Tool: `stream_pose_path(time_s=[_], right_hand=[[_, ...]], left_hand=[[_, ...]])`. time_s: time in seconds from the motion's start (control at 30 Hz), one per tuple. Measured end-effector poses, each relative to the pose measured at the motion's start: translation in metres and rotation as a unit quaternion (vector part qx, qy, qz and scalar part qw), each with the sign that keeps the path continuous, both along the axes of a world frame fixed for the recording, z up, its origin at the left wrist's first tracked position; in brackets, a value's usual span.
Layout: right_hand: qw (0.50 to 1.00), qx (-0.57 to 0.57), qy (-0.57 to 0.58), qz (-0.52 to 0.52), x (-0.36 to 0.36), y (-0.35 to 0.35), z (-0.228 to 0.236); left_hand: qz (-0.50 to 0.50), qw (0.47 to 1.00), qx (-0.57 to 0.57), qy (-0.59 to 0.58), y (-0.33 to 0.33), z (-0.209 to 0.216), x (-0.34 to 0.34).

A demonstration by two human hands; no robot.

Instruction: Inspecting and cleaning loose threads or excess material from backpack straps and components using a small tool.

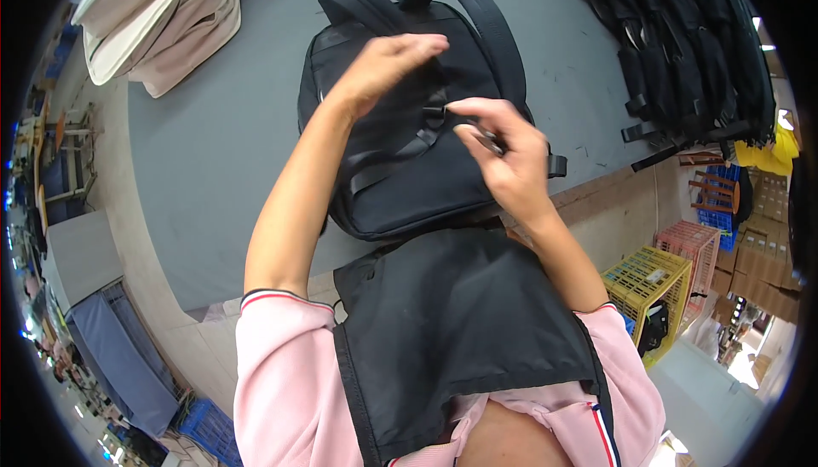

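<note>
A black backpack (409, 203) lies on the grey table, its two shoulder straps (477, 20) facing up and looping at the far end. Slightly blurred, my left hand (383, 71) is closed over the left shoulder strap, its fingers pointing right; what lies under the fingers is partly hidden. A black buckle (434, 114) with webbing running to the lower left sits between my hands. Just right of it is my right hand (511, 156), thumb and forefinger curled towards the buckle. A small dark metal tool (487, 138) shows in that hand, mostly covered by the fingers.
The grey table (230, 152) carries a stack of beige and pinkish bags (162, 15) at the far left and a pile of black backpacks (682, 49) at the far right. Yellow (649, 284) and pink (688, 250) plastic crates stand on the floor beyond the table's right front edge.
</note>
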State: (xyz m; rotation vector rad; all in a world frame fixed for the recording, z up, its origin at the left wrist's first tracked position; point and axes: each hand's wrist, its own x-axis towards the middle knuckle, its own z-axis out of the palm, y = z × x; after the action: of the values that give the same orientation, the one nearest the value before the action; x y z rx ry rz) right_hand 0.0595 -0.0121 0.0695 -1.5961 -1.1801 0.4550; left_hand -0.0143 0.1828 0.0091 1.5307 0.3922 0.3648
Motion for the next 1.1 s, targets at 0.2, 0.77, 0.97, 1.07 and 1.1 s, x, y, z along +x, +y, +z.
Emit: stream_pose_path(time_s=[0.2,0.77,0.97,1.07,1.1], right_hand=[[0.997,-0.051,0.043,0.045,-0.001,-0.006,-0.049],[0.976,-0.102,-0.041,0.187,-0.049,0.029,-0.029],[0.975,-0.112,0.103,0.163,-0.048,0.025,-0.035],[0.985,-0.092,0.047,0.139,-0.04,0.014,-0.026],[0.991,-0.082,0.002,0.104,-0.037,0.008,-0.018]], left_hand=[[0.232,0.971,-0.051,-0.009,0.003,0.006,-0.077],[0.25,0.914,-0.316,0.048,-0.071,-0.027,-0.207],[0.16,0.881,-0.445,-0.036,-0.108,0.018,-0.16],[0.156,0.887,-0.433,-0.038,-0.121,0.036,-0.14],[0.15,0.889,-0.432,-0.037,-0.124,0.038,-0.134]])
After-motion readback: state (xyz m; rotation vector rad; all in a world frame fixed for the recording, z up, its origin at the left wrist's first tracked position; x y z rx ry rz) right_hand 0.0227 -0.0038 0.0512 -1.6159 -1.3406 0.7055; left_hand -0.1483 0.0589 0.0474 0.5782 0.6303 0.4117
